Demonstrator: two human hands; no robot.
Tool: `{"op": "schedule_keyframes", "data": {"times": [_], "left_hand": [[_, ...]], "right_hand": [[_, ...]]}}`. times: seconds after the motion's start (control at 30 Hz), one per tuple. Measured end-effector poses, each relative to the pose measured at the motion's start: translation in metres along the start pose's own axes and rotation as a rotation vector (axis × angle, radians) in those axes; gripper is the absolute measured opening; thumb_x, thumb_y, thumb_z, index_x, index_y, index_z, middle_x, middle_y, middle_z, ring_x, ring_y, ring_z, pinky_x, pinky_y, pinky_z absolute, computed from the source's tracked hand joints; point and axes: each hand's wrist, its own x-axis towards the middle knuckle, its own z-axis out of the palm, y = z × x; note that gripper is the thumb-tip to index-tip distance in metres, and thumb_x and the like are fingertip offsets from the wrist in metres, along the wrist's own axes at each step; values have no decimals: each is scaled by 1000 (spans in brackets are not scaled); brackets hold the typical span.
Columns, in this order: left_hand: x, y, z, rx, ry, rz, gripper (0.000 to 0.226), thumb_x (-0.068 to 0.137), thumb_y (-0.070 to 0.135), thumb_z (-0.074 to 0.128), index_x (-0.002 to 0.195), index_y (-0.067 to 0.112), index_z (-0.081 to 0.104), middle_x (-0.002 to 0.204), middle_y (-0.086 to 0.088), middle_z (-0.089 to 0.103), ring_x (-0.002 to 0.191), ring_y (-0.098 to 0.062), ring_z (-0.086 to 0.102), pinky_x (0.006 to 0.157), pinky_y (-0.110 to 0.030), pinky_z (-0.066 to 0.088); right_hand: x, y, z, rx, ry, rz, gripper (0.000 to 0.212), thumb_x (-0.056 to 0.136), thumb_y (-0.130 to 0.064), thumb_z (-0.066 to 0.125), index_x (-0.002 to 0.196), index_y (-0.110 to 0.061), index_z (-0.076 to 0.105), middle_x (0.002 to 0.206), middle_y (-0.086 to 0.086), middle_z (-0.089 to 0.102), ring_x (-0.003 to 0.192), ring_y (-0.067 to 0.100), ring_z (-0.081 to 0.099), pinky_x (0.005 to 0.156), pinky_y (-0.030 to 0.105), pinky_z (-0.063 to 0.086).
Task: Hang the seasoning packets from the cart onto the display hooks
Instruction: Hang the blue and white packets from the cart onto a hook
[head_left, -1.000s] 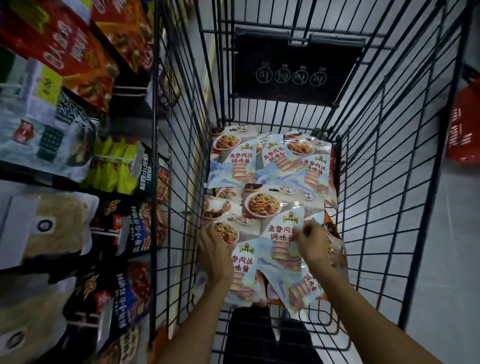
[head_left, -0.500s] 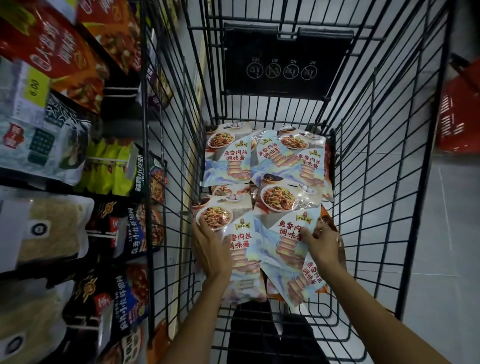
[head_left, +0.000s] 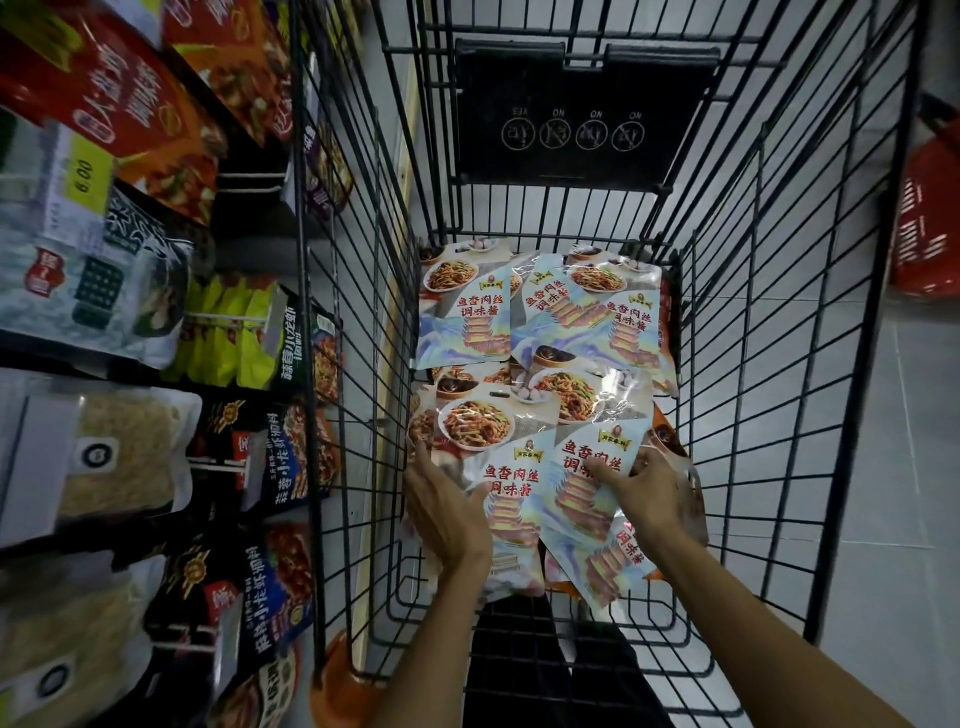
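Several pale blue seasoning packets (head_left: 545, 332) with red Chinese lettering and a noodle-dish photo lie overlapping on the floor of a black wire cart (head_left: 779, 364). Both my arms reach down into the cart. My left hand (head_left: 447, 509) lies with fingers stretched against the left edge of a near packet (head_left: 506, 499). My right hand (head_left: 647, 499) rests with straight fingers on top of the neighbouring packet (head_left: 582, 478), at its right side. Display hooks (head_left: 223, 317) with hanging packets fill the shelving on the left.
The left shelving holds red, green, black and clear noodle packets (head_left: 119, 457) on hooks, close beside the cart's left wall. A black child-seat flap (head_left: 576, 114) closes the cart's far end. Something red (head_left: 924, 218) stands at the right on the pale tiled floor.
Both hands have shifted the near packets upward and fanned them. My right hand slid from the packet's upper right corner down its right side. The view moved slightly closer.
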Motion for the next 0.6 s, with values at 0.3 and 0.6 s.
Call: {"op": "schedule_keyframes", "data": {"times": [0.3,0.6], "left_hand": [[11,-18,-23,-406,-209,-149,48,53,0,88,93,11,64,89,-1,66,78,-16,63,59,-19,47],[1,-25,-51,-437,-328,-83,29,64,2,84,86,-1,66,76,-7,68,63,-11,63,53,-17,49]], "right_hand": [[8,3,2,208,-223,147,22,76,-15,78,93,-3,70,94,13,75,84,30,72,83,49,57],[-11,-13,-12,112,-257,85,31,76,-24,78,93,-1,66,81,12,75,68,26,73,58,34,58]]}}
